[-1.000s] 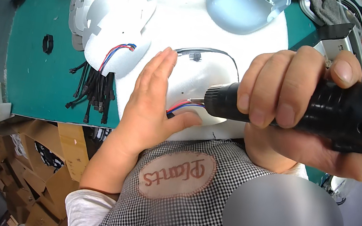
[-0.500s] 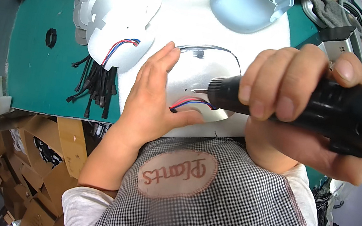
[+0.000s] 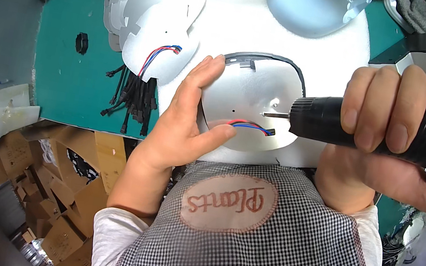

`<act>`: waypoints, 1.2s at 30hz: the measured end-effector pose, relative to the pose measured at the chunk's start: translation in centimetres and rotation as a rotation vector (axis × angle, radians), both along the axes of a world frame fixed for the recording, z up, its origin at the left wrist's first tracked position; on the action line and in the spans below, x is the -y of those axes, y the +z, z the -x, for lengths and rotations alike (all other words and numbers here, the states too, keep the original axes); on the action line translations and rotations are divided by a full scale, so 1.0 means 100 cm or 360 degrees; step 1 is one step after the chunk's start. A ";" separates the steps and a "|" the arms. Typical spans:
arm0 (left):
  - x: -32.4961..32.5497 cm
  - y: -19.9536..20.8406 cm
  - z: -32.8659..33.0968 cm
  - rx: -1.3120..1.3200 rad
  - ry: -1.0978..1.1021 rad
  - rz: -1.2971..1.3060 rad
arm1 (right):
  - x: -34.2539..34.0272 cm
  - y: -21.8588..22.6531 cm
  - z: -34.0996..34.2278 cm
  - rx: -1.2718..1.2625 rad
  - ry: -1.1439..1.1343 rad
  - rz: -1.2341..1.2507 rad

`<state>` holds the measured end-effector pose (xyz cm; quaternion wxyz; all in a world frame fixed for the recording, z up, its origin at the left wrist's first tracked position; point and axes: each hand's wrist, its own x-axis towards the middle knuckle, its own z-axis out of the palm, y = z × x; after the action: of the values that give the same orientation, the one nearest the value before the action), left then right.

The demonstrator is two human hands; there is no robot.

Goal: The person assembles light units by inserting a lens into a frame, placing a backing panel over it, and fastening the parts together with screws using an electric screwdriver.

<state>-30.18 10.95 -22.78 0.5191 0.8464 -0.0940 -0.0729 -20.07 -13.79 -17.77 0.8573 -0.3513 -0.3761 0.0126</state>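
My left hand [image 3: 194,113] lies along the left edge of a shiny silver oval plate [image 3: 255,98], fingers stretched and thumb over its near-left part. A black rim curves round the plate's far edge. Red, blue and black wires [image 3: 251,125] come out near the thumb and end in a small black connector. My right hand [image 3: 388,128] is wrapped round a black electric screwdriver [image 3: 319,119], held level with its bit pointing left over the plate. The tip is right of a small dark hole; whether it touches the plate I cannot tell.
White foam [image 3: 232,18] lies under the plate. To the left are stacked white curved plates [image 3: 153,16], black cable connectors [image 3: 134,97] and a black ring [image 3: 82,43] on the green mat [image 3: 58,79]. A pale blue shell [image 3: 307,8] stands behind; cardboard boxes [image 3: 67,165] are lower left.
The whole view has shifted, moving the scene to the right in the picture. Relative to the plate, my right hand and the screwdriver have moved right, away from the small hole. My left hand stays on the plate.
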 end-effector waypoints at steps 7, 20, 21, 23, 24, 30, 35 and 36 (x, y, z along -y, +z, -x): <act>-0.005 -0.003 0.000 -0.0003 0.0019 0.0033 | 0.018 -0.019 0.000 -0.0054 -0.0042 -0.0099; -0.009 0.004 -0.002 -0.0024 0.0049 -0.0120 | 0.019 -0.034 -0.010 -0.0073 -0.0019 -0.0145; -0.009 0.006 -0.003 -0.0019 0.0038 -0.0135 | 0.021 -0.037 -0.021 -0.0070 -0.0012 -0.0146; -0.009 0.008 -0.004 0.0013 0.0009 -0.0172 | 0.019 -0.037 -0.017 -0.0062 0.0005 -0.0146; -0.009 0.008 -0.004 0.0042 -0.0014 -0.0213 | 0.027 -0.037 -0.027 -0.0059 0.0024 -0.0145; -0.008 0.013 -0.005 0.0047 -0.0048 -0.0285 | 0.011 -0.023 -0.009 -0.0014 0.0141 -0.0101; -0.009 0.010 -0.002 0.0043 -0.0002 -0.0301 | -0.013 -0.011 -0.009 0.0041 0.0285 -0.0048; -0.008 0.009 -0.002 0.0031 -0.0011 -0.0285 | -0.013 -0.008 -0.011 0.0055 0.0303 -0.0025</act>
<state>-29.93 11.77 -21.90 0.4401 0.8898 -0.0950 -0.0748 -19.01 -12.48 -18.53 0.8484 -0.3073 -0.4225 0.0851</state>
